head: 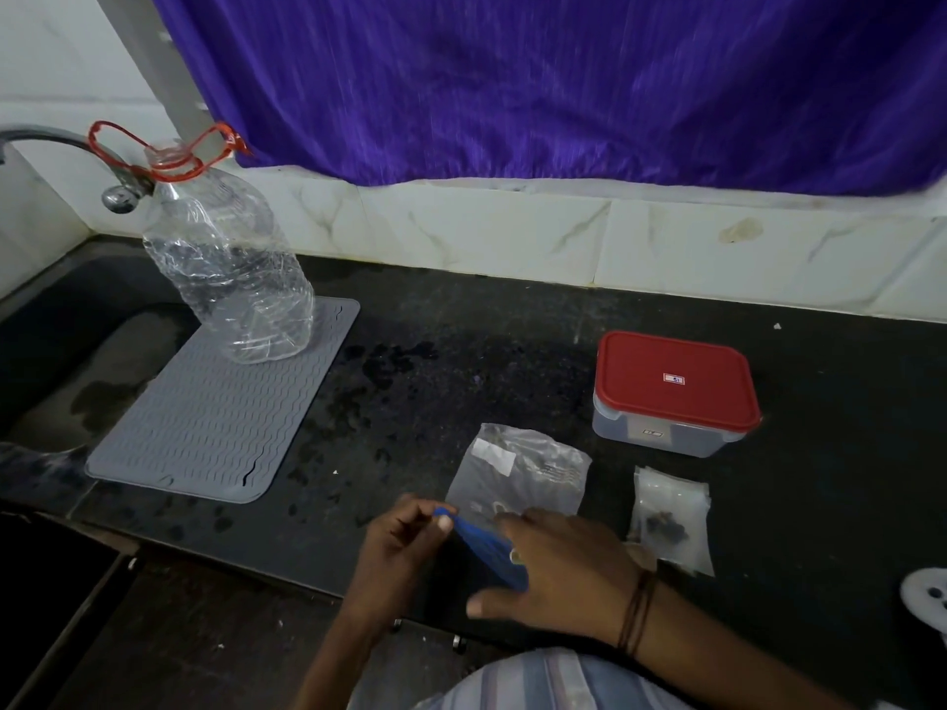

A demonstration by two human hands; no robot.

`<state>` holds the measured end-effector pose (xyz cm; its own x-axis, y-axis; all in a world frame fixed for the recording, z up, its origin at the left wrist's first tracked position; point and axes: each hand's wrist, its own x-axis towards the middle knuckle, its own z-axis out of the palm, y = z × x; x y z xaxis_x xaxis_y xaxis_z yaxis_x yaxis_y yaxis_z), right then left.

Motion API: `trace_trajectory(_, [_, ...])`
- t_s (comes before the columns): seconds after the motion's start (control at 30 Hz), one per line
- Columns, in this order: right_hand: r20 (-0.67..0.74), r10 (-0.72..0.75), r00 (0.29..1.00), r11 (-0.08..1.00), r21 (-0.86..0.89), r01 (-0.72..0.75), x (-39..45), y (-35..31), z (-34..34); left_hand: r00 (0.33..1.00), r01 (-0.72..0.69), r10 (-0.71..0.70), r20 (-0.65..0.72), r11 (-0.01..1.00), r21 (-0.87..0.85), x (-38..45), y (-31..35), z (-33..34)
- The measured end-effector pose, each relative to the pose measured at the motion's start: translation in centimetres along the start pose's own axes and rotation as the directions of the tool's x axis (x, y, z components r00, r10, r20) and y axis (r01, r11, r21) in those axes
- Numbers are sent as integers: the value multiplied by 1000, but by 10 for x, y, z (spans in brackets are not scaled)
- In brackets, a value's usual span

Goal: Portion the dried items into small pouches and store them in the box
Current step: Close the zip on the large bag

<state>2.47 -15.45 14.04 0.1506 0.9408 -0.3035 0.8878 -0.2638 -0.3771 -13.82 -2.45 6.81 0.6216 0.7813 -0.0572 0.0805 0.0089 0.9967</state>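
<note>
A clear plastic bag [522,468] with a white label lies flat on the black counter, dark dried items dimly showing inside. To its right sits a stack of small clear pouches [671,520], the top one holding a few dark dried pieces. Behind them stands the storage box [674,397], lid red and shut. My left hand [405,540] pinches the upper corner of a blue flat object [487,548] at the counter's front edge. My right hand [558,576] rests over the other end of that blue object, fingers spread toward the bag.
A grey ribbed mat [215,407] lies at the left with a crumpled clear bottle [230,269] standing on its far corner. A tap [118,192] and sink [77,361] are further left. A purple curtain hangs behind. A white object [927,597] shows at the right edge.
</note>
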Motion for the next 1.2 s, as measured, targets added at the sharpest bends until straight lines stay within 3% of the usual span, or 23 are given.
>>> trace_trajectory(0.1, [-81, 26, 996, 999, 22, -25, -7, -8, 5, 954, -296, 299, 14, 935, 197, 5, 17, 11])
trace_trajectory(0.23, [-391, -44, 919, 999, -19, 40, -9, -12, -17, 838, -477, 537, -101, 809, 344, 7, 49, 23])
trace_trajectory(0.4, [-695, -240, 678, 970, -192, 147, -16, -8, -43, 636, -516, 707, -308, 687, 512, 10, 79, 30])
trace_trajectory(0.5, [-751, -316, 580, 948, -225, 225, -15, -5, -53, 634, -483, 695, -338, 698, 529, 17, 90, 30])
trace_trajectory(0.57, [-713, -310, 628, 949, -189, 254, -8, -1, -53, 702, -431, 627, -338, 752, 500, 24, 92, 27])
trace_trajectory(0.63, [-646, -209, 735, 975, -78, 208, 5, 5, -48, 779, -367, 538, -320, 807, 463, 31, 85, 24])
trace_trajectory(0.7, [-469, -90, 878, 993, 23, 114, 24, 11, -39, 844, -279, 449, -293, 835, 475, 40, 70, 19])
trace_trajectory(0.77, [-316, -34, 948, 997, 51, 53, 46, 20, -26, 895, -157, 348, -281, 833, 530, 52, 47, 16])
trace_trajectory(0.83, [-243, -13, 970, 999, -36, 4, 66, 28, -15, 925, -18, 228, -303, 825, 565, 67, 24, 15])
trace_trajectory(0.9, [-298, -108, 948, 955, -297, 16, 85, 38, -6, 933, 95, 138, -332, 796, 597, 83, 6, 16])
trace_trajectory(0.97, [-405, -105, 908, 913, -401, -73, 96, 43, -6, 924, 201, 49, -380, 784, 588, 101, -4, 17])
trace_trajectory(1.07, [-461, -67, 885, 944, -316, -94, 92, 26, -12, 897, 292, -27, -441, 786, 545, 118, -14, 18])
trace_trajectory(1.2, [-312, 58, 948, 966, -223, -132, 71, 6, 18, 873, 344, -74, -481, 793, 502, 121, -28, 17])
